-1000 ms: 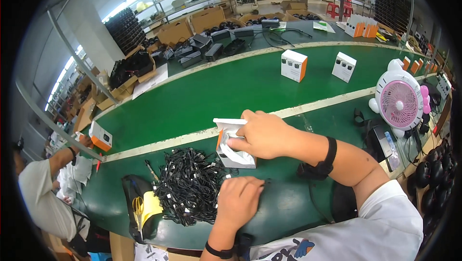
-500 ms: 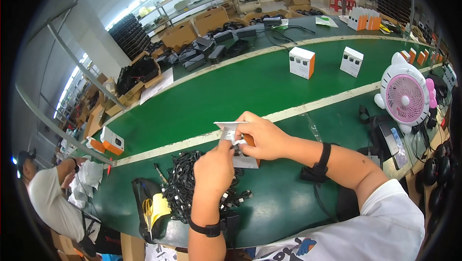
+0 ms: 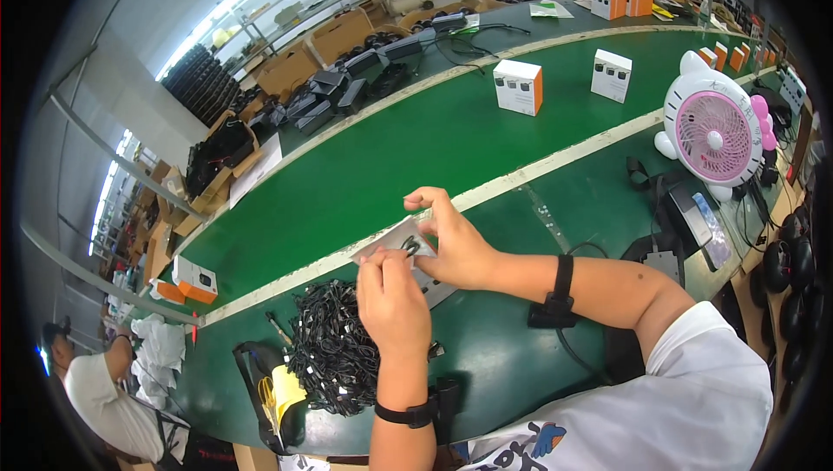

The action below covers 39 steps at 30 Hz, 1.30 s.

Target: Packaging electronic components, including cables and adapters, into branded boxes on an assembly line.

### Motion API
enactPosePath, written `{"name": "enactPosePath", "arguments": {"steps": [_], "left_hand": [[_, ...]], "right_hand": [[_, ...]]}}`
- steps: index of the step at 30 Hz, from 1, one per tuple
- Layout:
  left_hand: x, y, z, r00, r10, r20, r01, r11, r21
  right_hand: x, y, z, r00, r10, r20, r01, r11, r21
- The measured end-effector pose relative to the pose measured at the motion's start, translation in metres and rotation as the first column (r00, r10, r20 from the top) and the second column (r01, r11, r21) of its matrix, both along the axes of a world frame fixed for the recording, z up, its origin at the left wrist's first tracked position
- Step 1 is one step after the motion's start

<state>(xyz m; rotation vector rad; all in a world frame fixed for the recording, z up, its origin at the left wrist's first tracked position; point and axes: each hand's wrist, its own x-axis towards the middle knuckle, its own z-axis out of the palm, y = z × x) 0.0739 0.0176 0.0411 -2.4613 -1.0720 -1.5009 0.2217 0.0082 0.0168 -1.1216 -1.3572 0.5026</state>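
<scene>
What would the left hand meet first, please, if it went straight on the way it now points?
The left hand would probably meet the pale open flap of the small box first; depth is unclear in this single view, so it may already be touching it.

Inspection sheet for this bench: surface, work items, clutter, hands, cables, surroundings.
Surface: green bench, pale strip running along it.
Work items: open box, flap raised; dark piece at its opening, rest mostly hidden.
Clutter: scissors and yellow sheet left of the cables; pink-and-white fan far right.
Hands: left hand and right hand at the box; exact grip unclear.
Cables: tangled black pile beside the left hand.
Surroundings: two white boxes beyond the strip; co-worker at left.
</scene>
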Motion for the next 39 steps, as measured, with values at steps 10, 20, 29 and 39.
{"name": "enactPosePath", "arguments": {"steps": [10, 20, 29, 39], "left_hand": [[-0.024, 0.001, 0.039, 0.822, -0.081, -0.563, 0.006, 0.991, -0.134], [-0.051, 0.036, -0.039, 0.592, 0.018, 0.806, 0.773, 0.271, -0.574], [-0.028, 0.033, -0.028, 0.690, -0.152, 0.708, 0.686, 0.450, -0.572], [-0.036, 0.043, -0.045, 0.531, -0.021, 0.847, 0.798, 0.348, -0.492]], "right_hand": [[0.010, 0.001, -0.015, 0.977, 0.092, -0.191, -0.135, 0.965, -0.223], [-0.023, 0.005, -0.021, 0.983, -0.181, -0.041, 0.171, 0.968, -0.182], [-0.008, -0.012, -0.039, 0.799, 0.331, -0.501, -0.410, 0.910, -0.052], [-0.010, 0.002, -0.005, 0.747, 0.130, -0.652, -0.450, 0.821, -0.352]]}}
